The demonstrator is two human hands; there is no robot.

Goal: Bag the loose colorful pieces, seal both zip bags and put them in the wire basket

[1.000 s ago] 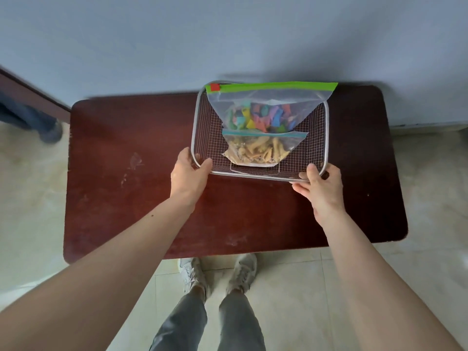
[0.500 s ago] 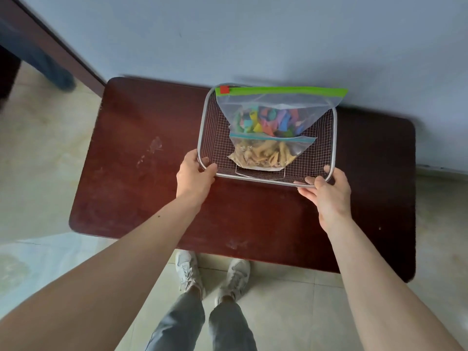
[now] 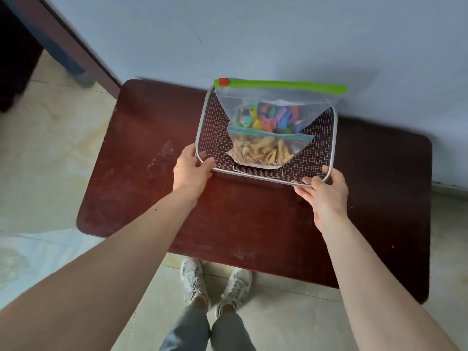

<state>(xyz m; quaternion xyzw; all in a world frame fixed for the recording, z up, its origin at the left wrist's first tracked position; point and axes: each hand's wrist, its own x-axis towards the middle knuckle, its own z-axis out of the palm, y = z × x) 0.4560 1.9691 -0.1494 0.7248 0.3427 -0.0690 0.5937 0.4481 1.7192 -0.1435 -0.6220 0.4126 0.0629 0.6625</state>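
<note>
My left hand [image 3: 191, 171] and right hand [image 3: 325, 190] stay clamped on the wire basket [image 3: 202, 127]; it sits unmoved on the desk [image 3: 152, 198], 2 zip bags [image 3: 268, 133] inside, so bagging looks finished

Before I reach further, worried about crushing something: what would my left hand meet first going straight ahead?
The left hand already grips the basket at its near-left rim. Pushing on, it probably crosses bare mesh, passing left of both bags.

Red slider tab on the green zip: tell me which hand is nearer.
Left. The left hand grips the wire basket below the red slider tab; the right hand holds the opposite near corner.
</note>
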